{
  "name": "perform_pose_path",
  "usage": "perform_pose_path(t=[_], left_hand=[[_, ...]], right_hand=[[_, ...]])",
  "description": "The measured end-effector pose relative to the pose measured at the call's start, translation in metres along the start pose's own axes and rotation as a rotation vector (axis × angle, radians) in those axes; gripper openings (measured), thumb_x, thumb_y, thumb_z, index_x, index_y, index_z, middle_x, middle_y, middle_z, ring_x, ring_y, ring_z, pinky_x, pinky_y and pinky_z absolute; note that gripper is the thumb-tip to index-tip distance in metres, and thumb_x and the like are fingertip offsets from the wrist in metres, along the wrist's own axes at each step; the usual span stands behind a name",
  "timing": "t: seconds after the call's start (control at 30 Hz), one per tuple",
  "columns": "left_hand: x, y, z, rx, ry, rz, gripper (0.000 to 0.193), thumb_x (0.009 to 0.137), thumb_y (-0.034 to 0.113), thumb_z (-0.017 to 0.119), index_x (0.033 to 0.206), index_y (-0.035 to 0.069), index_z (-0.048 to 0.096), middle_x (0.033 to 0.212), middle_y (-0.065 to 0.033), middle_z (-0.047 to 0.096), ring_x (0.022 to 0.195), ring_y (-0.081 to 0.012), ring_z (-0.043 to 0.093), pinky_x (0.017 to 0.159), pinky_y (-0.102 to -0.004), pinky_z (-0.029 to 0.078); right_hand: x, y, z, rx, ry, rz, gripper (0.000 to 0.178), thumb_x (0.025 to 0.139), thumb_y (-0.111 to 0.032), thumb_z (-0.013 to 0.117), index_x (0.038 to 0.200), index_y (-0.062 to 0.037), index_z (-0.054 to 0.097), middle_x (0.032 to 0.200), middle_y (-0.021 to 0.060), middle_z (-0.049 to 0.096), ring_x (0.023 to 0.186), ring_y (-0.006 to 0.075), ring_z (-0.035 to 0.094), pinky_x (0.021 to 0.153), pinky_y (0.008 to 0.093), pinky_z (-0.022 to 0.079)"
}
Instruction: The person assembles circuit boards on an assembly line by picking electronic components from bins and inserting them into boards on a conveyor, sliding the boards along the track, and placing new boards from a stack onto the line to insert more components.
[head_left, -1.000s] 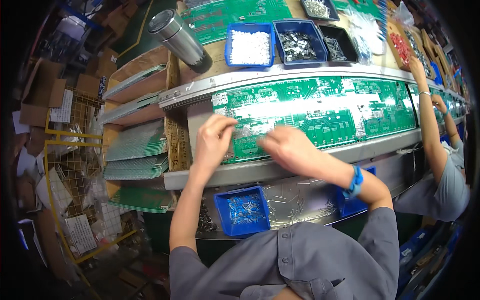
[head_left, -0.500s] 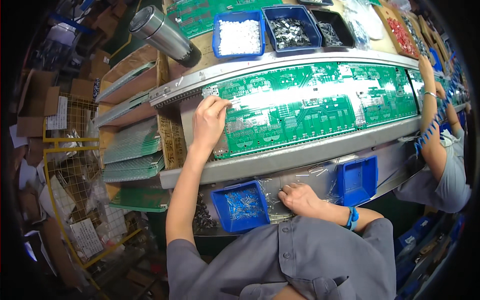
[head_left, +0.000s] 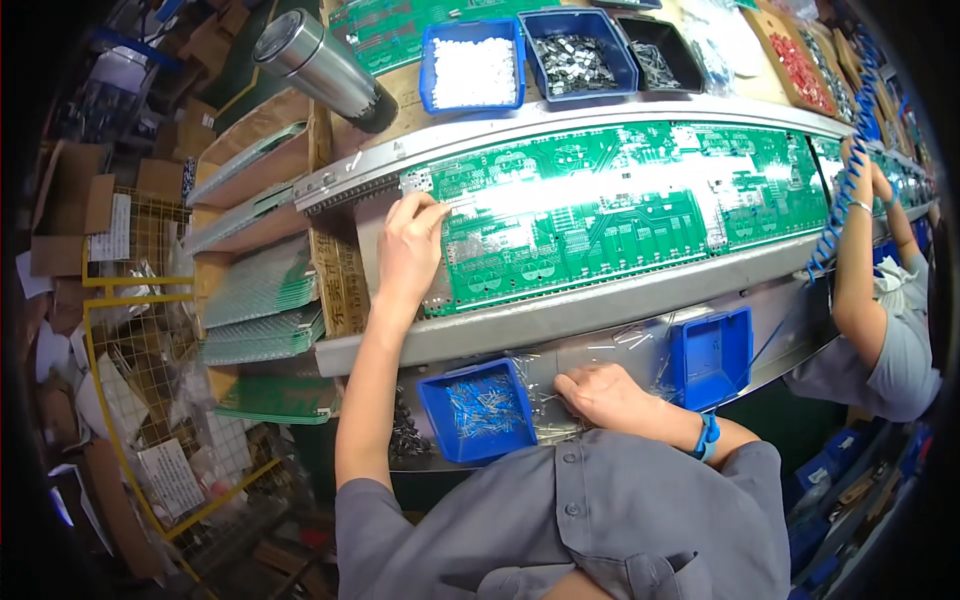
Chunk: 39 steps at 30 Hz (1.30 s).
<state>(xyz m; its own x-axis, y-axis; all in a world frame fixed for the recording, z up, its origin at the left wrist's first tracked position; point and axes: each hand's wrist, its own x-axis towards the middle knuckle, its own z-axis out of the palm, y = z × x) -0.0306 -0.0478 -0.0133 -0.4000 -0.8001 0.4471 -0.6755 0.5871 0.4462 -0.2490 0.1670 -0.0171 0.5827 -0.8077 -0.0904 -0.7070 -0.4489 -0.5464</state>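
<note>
In the head view, a long, flat, green printed circuit board is located between the far and near grey metal rails. The bare left hand is positioned at the left end of the board. Its thumb and fingertips are drawn together; whether a part is pinched, or the board touched, cannot be told.

The bare right hand is placed low over the grey metal shelf, near the person, among scattered thin, silvery wire-legged parts. Its fingers are curled inward; their grip is hidden. To its left, small blue wire-legged parts are contained in a square blue plastic bin.

The board is judged light for its length, stiff, smooth and liable to damage if flexed; it is best taken by opposite outer edges, with its face left untouched. The small parts are judged very light, with easily bent legs; they are best pinched by the body, between thumb and forefinger.
</note>
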Motion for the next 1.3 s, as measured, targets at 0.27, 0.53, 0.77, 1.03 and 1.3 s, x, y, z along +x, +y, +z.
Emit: perform_pose_path(t=[0.27, 0.53, 0.77, 1.03, 1.3], left_hand=[[-0.023, 0.013, -0.003, 0.184, -0.152, -0.058, 0.037, 0.074, -0.005, 0.058, 0.110, 0.002, 0.064, 0.117, -0.0177, 0.053, 0.108, -0.0341, 0.051, 0.092, -0.0410, 0.044], [-0.037, 0.072, -0.027, -0.160, -0.211, -0.054, 0.022, 0.077, -0.003, 0.060, 0.098, -0.002, 0.062, 0.100, -0.0162, 0.056, 0.090, -0.0323, 0.058, 0.080, -0.0396, 0.048], [-0.096, 0.151, -0.008, 0.032, -0.797, 0.351, 0.010, 0.072, 0.010, 0.058, 0.080, 0.004, 0.058, 0.077, -0.0089, 0.059, 0.070, -0.0222, 0.061, 0.062, -0.0345, 0.046], [-0.118, 0.161, 0.025, 0.346, -0.891, 0.334, 0.012, 0.076, 0.015, 0.059, 0.080, 0.009, 0.068, 0.077, -0.0047, 0.063, 0.074, -0.0176, 0.062, 0.064, -0.0326, 0.043], [-0.113, 0.164, 0.020, 0.297, -1.011, 0.374, 0.012, 0.076, 0.016, 0.059, 0.075, 0.013, 0.071, 0.076, -0.0054, 0.064, 0.075, -0.0184, 0.063, 0.063, -0.0325, 0.043]], right_hand=[[0.010, 0.015, -0.055, 0.271, 0.098, -0.047, 0.026, 0.074, 0.001, 0.062, 0.100, 0.0008, 0.060, 0.081, 0.0142, 0.058, 0.077, 0.0339, 0.058, 0.069, 0.0409, 0.048], [0.078, 0.064, -0.096, 0.046, 0.358, -0.068, 0.009, 0.073, 0.000, 0.064, 0.082, -0.0027, 0.064, 0.080, 0.0115, 0.058, 0.081, 0.0311, 0.058, 0.071, 0.0395, 0.048], [0.172, 0.075, -0.071, -0.050, 0.471, -0.160, 0.011, 0.075, -0.004, 0.062, 0.084, -0.0070, 0.066, 0.075, 0.0096, 0.057, 0.075, 0.0300, 0.059, 0.063, 0.0401, 0.048], [0.199, 0.070, -0.065, -0.107, 0.477, -0.159, 0.009, 0.073, -0.010, 0.060, 0.081, -0.0098, 0.064, 0.077, 0.0089, 0.056, 0.080, 0.0294, 0.061, 0.063, 0.0414, 0.050], [0.199, 0.070, -0.067, -0.149, 0.460, -0.174, 0.019, 0.068, -0.007, 0.062, 0.087, -0.0093, 0.067, 0.076, 0.0075, 0.056, 0.076, 0.0285, 0.060, 0.062, 0.0394, 0.048]])
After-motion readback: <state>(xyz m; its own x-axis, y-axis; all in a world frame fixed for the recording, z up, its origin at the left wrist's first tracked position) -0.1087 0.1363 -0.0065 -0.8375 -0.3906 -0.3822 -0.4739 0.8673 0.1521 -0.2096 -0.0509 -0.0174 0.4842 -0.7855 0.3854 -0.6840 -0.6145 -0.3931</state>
